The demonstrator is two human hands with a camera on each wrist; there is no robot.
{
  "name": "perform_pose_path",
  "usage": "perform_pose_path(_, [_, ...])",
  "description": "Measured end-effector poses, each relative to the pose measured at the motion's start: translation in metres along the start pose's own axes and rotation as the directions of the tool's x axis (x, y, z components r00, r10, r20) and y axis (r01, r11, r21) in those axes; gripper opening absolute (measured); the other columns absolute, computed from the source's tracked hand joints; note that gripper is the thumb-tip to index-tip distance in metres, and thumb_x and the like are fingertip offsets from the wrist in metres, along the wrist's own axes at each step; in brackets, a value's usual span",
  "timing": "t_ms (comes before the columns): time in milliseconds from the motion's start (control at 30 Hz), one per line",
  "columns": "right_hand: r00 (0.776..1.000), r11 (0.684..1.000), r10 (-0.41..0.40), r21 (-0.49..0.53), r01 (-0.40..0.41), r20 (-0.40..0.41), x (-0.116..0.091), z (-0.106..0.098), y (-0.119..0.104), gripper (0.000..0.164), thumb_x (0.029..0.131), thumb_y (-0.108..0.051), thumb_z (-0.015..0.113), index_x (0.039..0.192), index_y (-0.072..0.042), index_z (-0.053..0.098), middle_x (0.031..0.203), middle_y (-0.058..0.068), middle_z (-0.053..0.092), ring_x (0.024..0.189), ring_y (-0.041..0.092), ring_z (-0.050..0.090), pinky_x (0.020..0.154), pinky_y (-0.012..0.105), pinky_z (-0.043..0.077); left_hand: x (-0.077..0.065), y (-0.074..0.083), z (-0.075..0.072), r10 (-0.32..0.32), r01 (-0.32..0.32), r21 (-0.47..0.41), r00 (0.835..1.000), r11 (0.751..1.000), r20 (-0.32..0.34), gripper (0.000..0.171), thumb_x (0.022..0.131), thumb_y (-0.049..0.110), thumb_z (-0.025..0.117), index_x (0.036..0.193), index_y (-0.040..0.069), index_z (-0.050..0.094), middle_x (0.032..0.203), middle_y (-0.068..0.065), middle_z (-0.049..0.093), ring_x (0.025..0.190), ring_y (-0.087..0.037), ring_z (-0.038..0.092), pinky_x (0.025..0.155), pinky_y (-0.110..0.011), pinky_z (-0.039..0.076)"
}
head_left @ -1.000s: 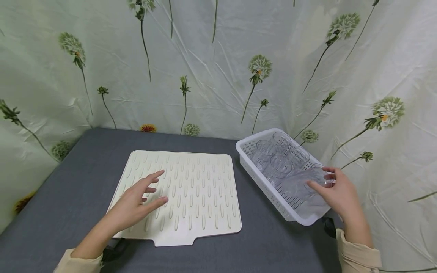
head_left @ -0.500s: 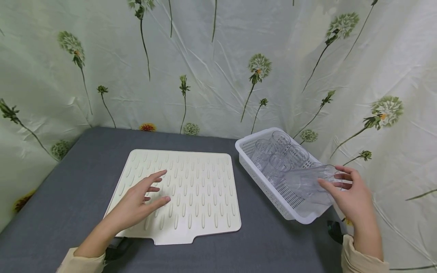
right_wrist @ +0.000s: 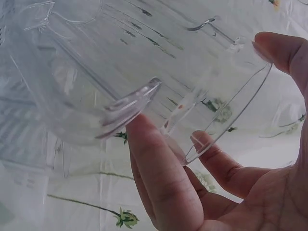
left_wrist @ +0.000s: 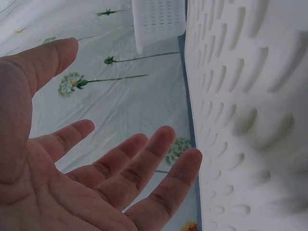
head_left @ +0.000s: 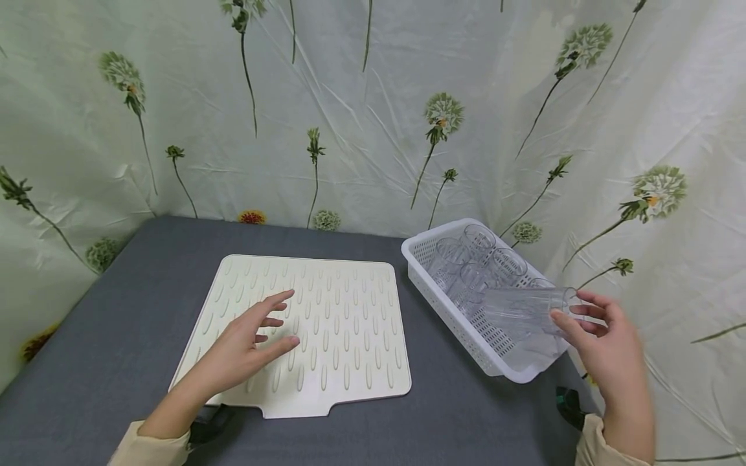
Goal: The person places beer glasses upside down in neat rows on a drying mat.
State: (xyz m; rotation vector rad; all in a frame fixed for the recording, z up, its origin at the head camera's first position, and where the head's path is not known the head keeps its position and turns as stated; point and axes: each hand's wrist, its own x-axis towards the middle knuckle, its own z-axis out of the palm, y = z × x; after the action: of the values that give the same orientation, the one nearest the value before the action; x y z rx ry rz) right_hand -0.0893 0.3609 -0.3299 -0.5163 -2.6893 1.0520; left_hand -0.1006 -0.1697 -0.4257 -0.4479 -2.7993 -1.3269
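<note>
So a clear drinking glass [head_left: 521, 307] is being gripped by the right hand [head_left: 606, 333], pretty much just at the end nearest the wrist, with that end pinched between the thumb and the curled fingers. Whether it's the rim or the base that's being held can't really be told from here. The glass is tipped over on its side above the near end of a white perforated plastic basket [head_left: 451, 318], and whether any bit of it is touching the basket can't be made out. At least 4 other glasses [head_left: 478, 249] are bunched up toward the far end of the same basket, their round rims showing. Over on the other side, the left hand [head_left: 241, 353] is held above a white ridged board [head_left: 338, 323], fingers loosely spread and the thumb held well away from them. The board is laid flat to the left of the basket, with a small tab [head_left: 297, 408] on its near edge. Everything's set on a dark grey tabletop [head_left: 454, 421], backed by a pale dandelion-print curtain [head_left: 373, 129], and 2 cream sleeves [head_left: 154, 446] can be seen at the bottom.
</note>
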Motion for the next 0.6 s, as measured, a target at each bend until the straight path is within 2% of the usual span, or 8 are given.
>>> perform_pose_path(233, [0.999, 0.994, -0.032, 0.103, 0.035, -0.03, -0.007, 0.007, -0.001, 0.07, 0.101, -0.038, 0.077, 0.156, -0.01, 0.045, 0.118, -0.016, 0.054, 0.09, -0.016, 0.056, 0.069, 0.007, 0.055, 0.002, 0.005, 0.003, 0.027, -0.028, -0.04, 1.0, 0.999, -0.005, 0.077, 0.1, 0.038, 0.079, 0.165, 0.026, 0.04, 0.151, -0.019, 0.06, 0.125, -0.036, 0.071, 0.095, -0.058, 0.063])
perform_pose_path(367, [0.997, 0.975, -0.043, 0.216, 0.055, -0.062, -0.015, 0.011, 0.001, 0.052, 0.101, -0.026, 0.078, 0.146, -0.022, 0.053, 0.111, -0.021, 0.055, 0.088, -0.016, 0.063, 0.07, 0.006, 0.055, 0.004, 0.006, 0.005, 0.049, -0.05, -0.033, 0.999, 0.998, -0.02, 0.076, 0.1, 0.039, 0.079, 0.165, 0.028, 0.04, 0.15, -0.016, 0.061, 0.124, -0.034, 0.072, 0.095, -0.056, 0.063])
perform_pose_path(467, [0.996, 0.921, -0.019, 0.386, 0.05, -0.083, -0.021, 0.016, 0.004, 0.043, 0.099, -0.013, 0.077, 0.134, -0.03, 0.058, 0.11, -0.016, 0.059, 0.086, -0.012, 0.067, 0.069, 0.007, 0.056, 0.007, 0.007, 0.007, 0.066, -0.066, -0.03, 0.998, 0.997, -0.021, 0.077, 0.1, 0.04, 0.079, 0.165, 0.032, 0.039, 0.151, -0.013, 0.061, 0.125, -0.032, 0.072, 0.096, -0.054, 0.063])
perform_pose_path(600, [0.996, 0.814, -0.007, 0.577, 0.058, -0.09, -0.027, 0.025, 0.005, 0.042, 0.098, 0.0, 0.074, 0.127, -0.028, 0.062, 0.109, -0.01, 0.061, 0.083, -0.006, 0.07, 0.067, 0.009, 0.057, 0.009, 0.008, 0.008, 0.083, -0.084, -0.036, 0.996, 0.996, -0.021, 0.077, 0.1, 0.038, 0.079, 0.166, 0.032, 0.039, 0.151, -0.012, 0.06, 0.126, -0.033, 0.071, 0.097, -0.054, 0.063])
